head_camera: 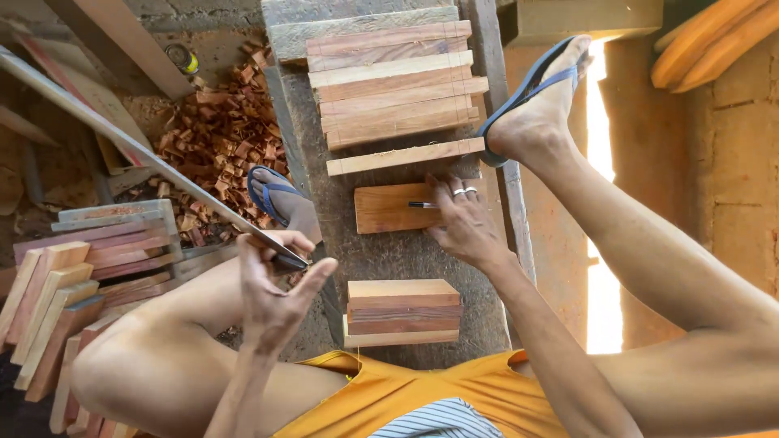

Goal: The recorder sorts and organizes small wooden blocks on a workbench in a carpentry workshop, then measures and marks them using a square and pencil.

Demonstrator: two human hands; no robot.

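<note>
- Nearest: a small stack of short reddish-brown wooden blocks (403, 312) sits on the grey weathered plank tabletop (389, 258), close to the person's lap.
- Left hand (273, 285), near left, grips one end of a long flat metal straightedge (134, 150) that runs away to the far left.
- Right hand (464, 221) clasps a dark slim pencil (423, 204), its tip on a single reddish rectangular wooden block (391, 208) at the tabletop's middle.
- Beyond: one pale wooden strip (404, 156), then a row of pale and reddish wooden boards (395, 85).
- Far left: a heap of reddish wood offcuts (215, 146) on the floor.
</note>
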